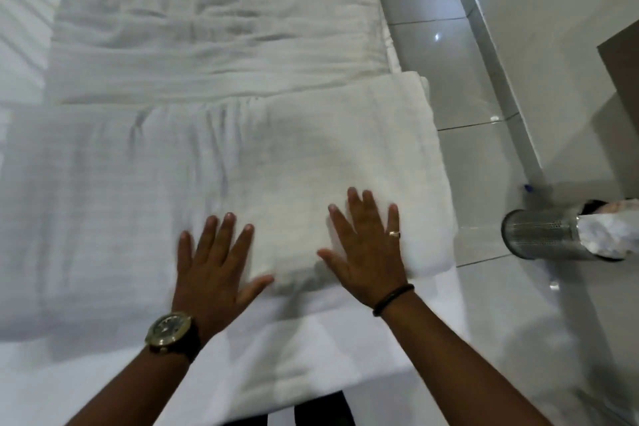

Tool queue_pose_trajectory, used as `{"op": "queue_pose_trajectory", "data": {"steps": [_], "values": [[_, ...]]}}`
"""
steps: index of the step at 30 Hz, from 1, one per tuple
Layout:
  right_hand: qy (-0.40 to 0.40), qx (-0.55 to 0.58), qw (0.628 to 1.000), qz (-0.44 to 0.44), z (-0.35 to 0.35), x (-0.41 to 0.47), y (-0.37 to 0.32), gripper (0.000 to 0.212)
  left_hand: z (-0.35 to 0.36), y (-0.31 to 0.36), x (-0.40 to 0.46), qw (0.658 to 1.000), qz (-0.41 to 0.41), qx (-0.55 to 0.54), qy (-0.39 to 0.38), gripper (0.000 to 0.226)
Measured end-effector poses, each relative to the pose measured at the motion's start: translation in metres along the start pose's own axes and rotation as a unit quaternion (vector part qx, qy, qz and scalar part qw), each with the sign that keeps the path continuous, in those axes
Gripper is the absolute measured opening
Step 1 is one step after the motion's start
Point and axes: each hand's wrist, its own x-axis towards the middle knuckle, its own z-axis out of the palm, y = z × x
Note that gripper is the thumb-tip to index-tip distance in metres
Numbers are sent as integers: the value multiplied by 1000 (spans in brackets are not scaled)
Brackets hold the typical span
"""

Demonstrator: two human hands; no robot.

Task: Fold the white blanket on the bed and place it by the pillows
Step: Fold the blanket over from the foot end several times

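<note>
The white blanket [332, 156] lies folded into a thick rectangle at the right side of the bed [86, 218], reaching the bed's right edge. Both hands lie flat on its near end with fingers spread. My left hand [216, 263], with a watch on the wrist, presses the blanket's near left corner. My right hand [366, 249], with a ring and a black wristband, presses the near right part. A wrinkled white pillow [214, 21] lies beyond the blanket, touching its far edge.
White tiled floor [463, 162] runs along the bed's right side. A perforated metal bin [553, 235] with crumpled paper stands on it to the right. A white wall and a dark panel rise at the far right. Striped bedding continues to the left.
</note>
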Motion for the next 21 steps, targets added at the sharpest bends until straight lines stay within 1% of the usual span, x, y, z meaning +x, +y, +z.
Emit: {"op": "queue_pose_trajectory", "data": {"steps": [1, 2, 5, 7, 8, 9, 11, 13, 16, 18, 20, 21], "values": [[-21, -10, 999, -31, 8, -6, -1, 74, -2, -19, -6, 1000, -15, 8, 0, 89], [-34, -15, 999, -32, 15, -11, 0, 77, -6, -43, -14, 999, -48, 12, -6, 90], [-39, -22, 998, 34, 21, -10, -3, 84, -15, -106, -40, 992, -125, 16, -20, 89], [-46, -5, 997, 65, 16, -1, -31, 90, -20, -133, -54, 989, -146, 14, -32, 88], [-45, 3, 998, 50, 14, 3, -52, 94, -21, -141, -57, 989, -144, 11, -32, 88], [-46, 7, 999, 16, 14, 6, -72, 97, -21, -143, -58, 990, -134, 11, -28, 89], [-54, -6, 996, -73, 21, 10, -115, 104, -20, -146, -59, 994, -111, 15, -19, 92], [-75, -40, 990, -112, 36, 12, -143, 115, -17, -155, -61, 996, -80, 23, -20, 106], [-93, -73, 987, -113, 48, 8, -151, 129, -6, -175, -77, 997, -17, 70, -33, 131], [-84, -92, 985, -123, 49, -4, -134, 131, 2, -181, -84, 995, 2, 93, -35, 139], [-55, -121, 988, -85, 47, -21, -109, 123, 7, -179, -83, 995, -17, 98, -23, 138], [-34, -138, 988, -51, 45, -27, -95, 112, 9, -178, -80, 994, -25, 105, -19, 136]]}}
